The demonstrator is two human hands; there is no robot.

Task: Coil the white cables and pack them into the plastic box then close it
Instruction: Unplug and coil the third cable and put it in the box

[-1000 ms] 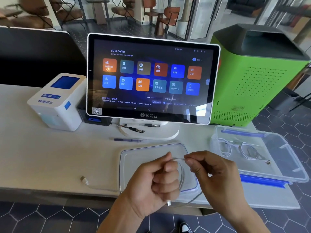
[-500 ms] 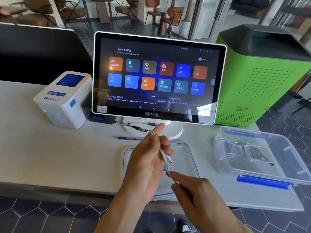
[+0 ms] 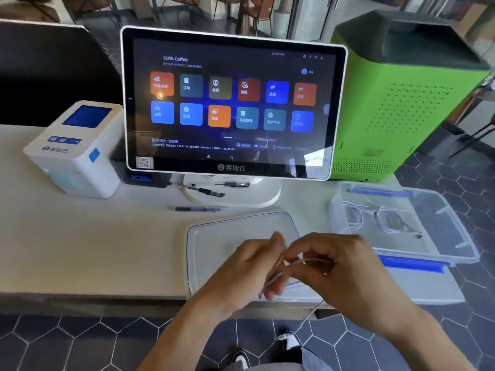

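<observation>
A pale counter stands over a dark floor of six-sided tiles. Past the hands sit a big screen, a small white printer and a green machine. The left hand and right hand both pinch one white cable between them, above the clear lid. Its loose end hangs below the right hand. The plastic box, open with coiled cables inside, lies just beyond the right hand

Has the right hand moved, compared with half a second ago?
Yes. The right hand rose from below the lid's near edge to over the lid, meeting the left hand at the cable.
</observation>
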